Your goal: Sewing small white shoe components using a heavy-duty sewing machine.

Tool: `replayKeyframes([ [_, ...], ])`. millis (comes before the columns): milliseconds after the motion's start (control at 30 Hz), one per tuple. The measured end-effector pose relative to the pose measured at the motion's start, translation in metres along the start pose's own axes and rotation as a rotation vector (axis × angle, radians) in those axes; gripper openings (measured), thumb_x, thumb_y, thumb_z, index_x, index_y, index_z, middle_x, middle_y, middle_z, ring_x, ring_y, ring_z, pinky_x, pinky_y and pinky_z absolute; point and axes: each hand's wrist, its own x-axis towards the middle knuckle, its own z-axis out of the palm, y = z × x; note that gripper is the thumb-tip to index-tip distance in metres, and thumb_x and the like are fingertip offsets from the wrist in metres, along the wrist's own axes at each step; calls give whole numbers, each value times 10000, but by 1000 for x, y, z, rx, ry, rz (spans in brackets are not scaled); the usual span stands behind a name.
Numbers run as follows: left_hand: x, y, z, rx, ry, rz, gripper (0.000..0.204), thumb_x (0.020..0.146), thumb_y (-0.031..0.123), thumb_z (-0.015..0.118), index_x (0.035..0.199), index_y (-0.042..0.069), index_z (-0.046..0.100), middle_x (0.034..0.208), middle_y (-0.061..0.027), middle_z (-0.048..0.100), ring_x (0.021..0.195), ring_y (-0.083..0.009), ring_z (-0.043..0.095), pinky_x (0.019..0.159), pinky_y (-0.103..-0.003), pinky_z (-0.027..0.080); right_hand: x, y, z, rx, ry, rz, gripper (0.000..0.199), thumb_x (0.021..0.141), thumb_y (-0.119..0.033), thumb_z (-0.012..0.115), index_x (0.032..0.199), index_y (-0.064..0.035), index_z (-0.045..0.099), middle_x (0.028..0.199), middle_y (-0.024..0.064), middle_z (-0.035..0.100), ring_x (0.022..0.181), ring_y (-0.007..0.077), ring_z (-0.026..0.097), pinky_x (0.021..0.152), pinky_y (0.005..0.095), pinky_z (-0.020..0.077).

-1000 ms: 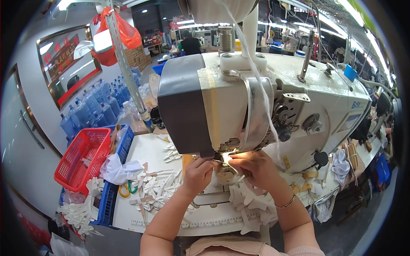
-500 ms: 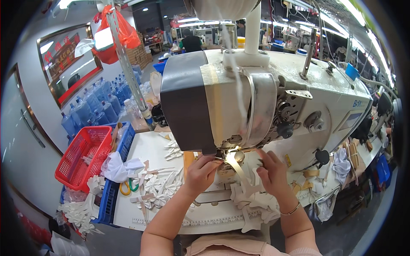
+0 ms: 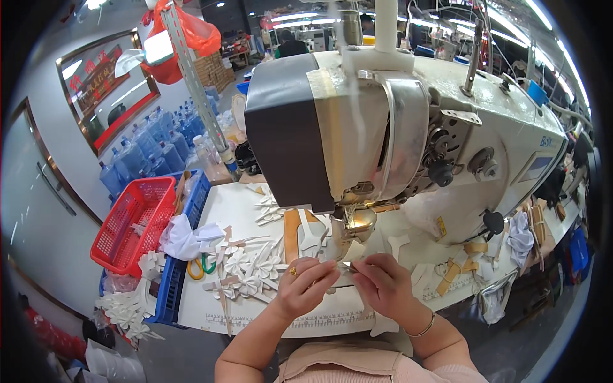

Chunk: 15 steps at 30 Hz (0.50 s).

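My left hand [image 3: 306, 285] pinches a small white flat piece [image 3: 345, 262] in front of the sewing machine [image 3: 364, 127]. Close against it, my right hand [image 3: 387, 285] has thumb and fingers pressed together; a small dark bit shows at its fingertips, too small to name. Both hands sit just nearer to me than the lit needle area [image 3: 361, 220]. Other white cut pieces [image 3: 398, 244] lie flat behind my right hand, and one white forked piece [image 3: 311, 233] rests by a brown strip [image 3: 292, 236] under the machine head.
Left on the table is a heap of white flower-shaped pieces [image 3: 246, 271], with scissors [image 3: 195, 269] beside it. A red basket [image 3: 102, 246] stands in a blue crate [image 3: 167, 300] at the table's left edge. Tan and white scraps [image 3: 456, 274] lie at right.
Both hands have come down toward me from the needle area and closer together. The white strip that was under the needle has left it. My right hand's fingers have gone from spread to pinched.
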Motion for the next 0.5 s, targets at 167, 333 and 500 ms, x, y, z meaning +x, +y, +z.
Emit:
replayKeyframes([
  [167, -1, 4, -4, -5, 34, -19, 243, 653, -56, 620, 874, 24, 678, 944, -89, 638, 756, -222, 596, 653, -344, 518, -2, -2, 1, -25, 7, -26, 245, 711, -107, 736, 938, -73, 652, 837, 42, 577, 565, 166, 577, 469, 277, 477],
  [333, -8, 14, -7, -74, 59, -112, 213, 714, -68, 603, 899, 14, 666, 940, -107, 633, 726, -226, 605, 641, -319, 517, -1, -11, -4, 7, -13, 22, 241, 726, -71, 724, 956, -68, 652, 835, 57, 579, 577, 180, 593, 478, 277, 490],
  [500, -14, 34, -14, -1052, 99, -1472, 261, 899, 69, 549, 1151, 1, 563, 851, -59, 598, 726, -122, 615, 634, -257, 517, -13, -13, -9, 148, -22, 105, 279, 719, -60, 738, 982, -69, 648, 881, 79, 579, 626, 202, 614, 502, 280, 511],
])
